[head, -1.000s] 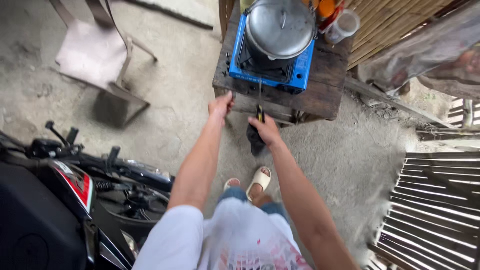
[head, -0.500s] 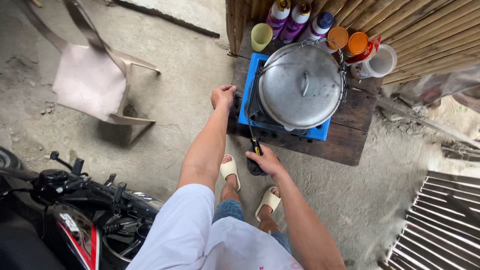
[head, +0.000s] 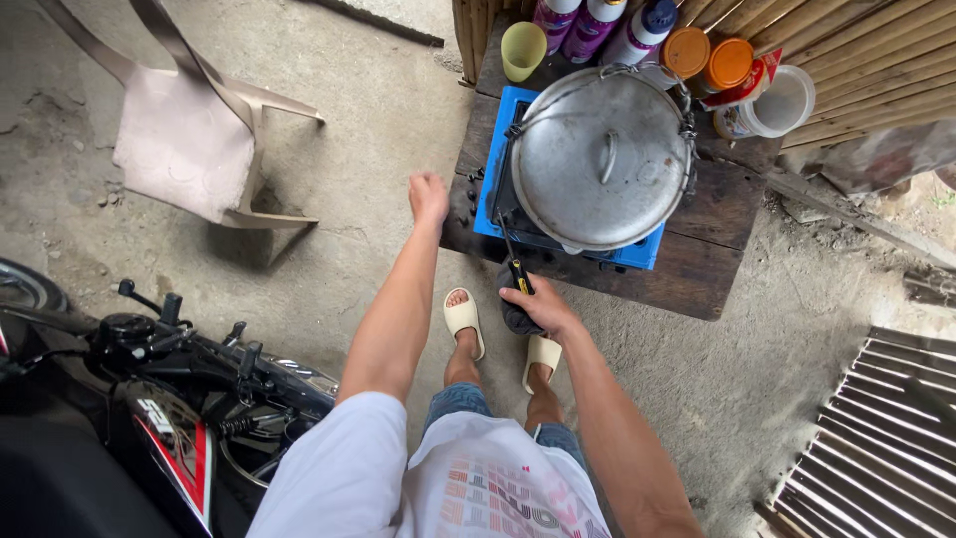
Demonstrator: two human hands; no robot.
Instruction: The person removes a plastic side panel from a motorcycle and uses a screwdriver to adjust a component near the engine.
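Observation:
A big grey metal pot with a lid [head: 602, 154] stands on a blue single-burner stove [head: 493, 199], which rests on a low dark wooden table [head: 697, 269]. My right hand [head: 543, 307] is closed on a black long-nosed lighter [head: 510, 261] at the table's front edge. Its thin rod points up along the stove's front left side, under the pot's rim. My left hand [head: 428, 194] hovers at the table's left edge with its fingers curled and nothing in it. My feet in pale sandals [head: 463, 319] stand just in front of the table.
A yellow-green cup [head: 522, 48], several bottles [head: 596, 22], two orange-lidded jars [head: 705, 55] and a clear plastic tub [head: 782, 100] line the table's back against a bamboo wall. A pale plastic chair [head: 184, 134] stands to the left, a black and red motorcycle [head: 139, 399] at the lower left.
The view has closed in on the table. My left hand has slid off the table's edge to its left side. My right hand still holds the lighter at the stove's front.

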